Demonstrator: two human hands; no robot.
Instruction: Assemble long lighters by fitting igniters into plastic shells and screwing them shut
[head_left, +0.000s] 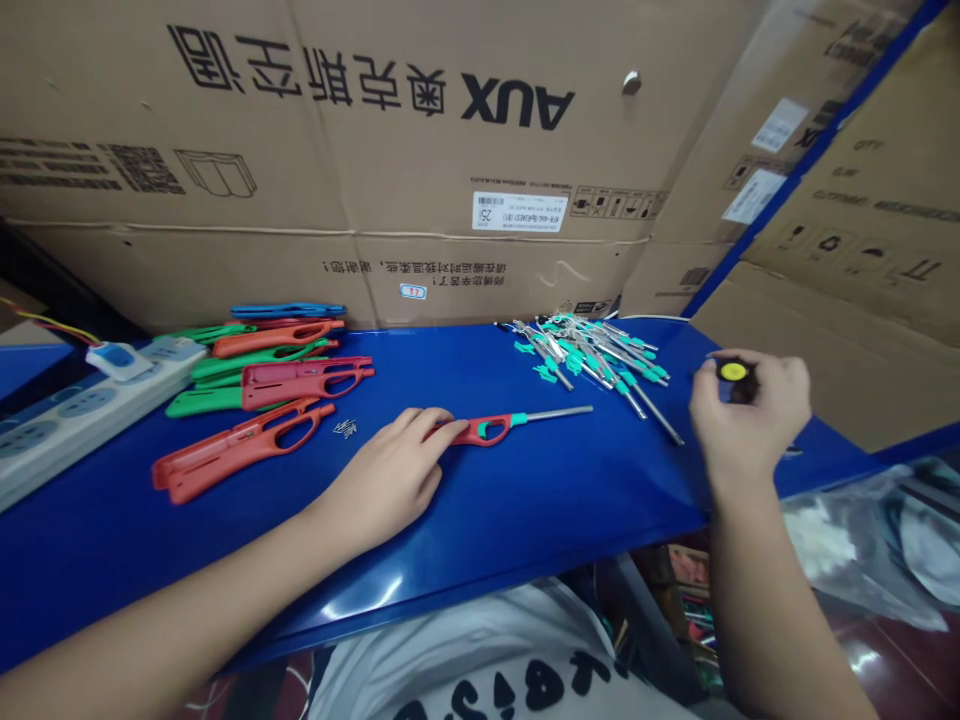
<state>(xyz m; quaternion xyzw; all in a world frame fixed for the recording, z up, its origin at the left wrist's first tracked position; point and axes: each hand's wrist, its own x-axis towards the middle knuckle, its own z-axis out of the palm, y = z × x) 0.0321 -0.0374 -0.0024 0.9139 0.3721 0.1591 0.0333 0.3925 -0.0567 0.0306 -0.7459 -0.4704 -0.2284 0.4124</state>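
Note:
My left hand (401, 470) is closed over the handle of a red stick lighter (474, 432), holding it down on the blue table. The lighter has a green trigger, and its metal tube points right. To the right, above the table, my right hand (765, 410) is wrapped around a dark screwdriver-like tool with a yellow round end (733, 371); its other end is hidden. Small screws (345, 428) lie left of my left hand. Nearby is an orange-red handle shell (232, 450). Between my hands, farther back, sits a pile of metal lighter tubes with green parts (592, 350).
Several red, green and blue handle shells (285, 345) are stacked at the back left. Beside them runs a white power strip (90, 405) with a plug in it. A cardboard wall (405, 180) closes off the back. Plastic bags (862, 550) hang below the table's right edge.

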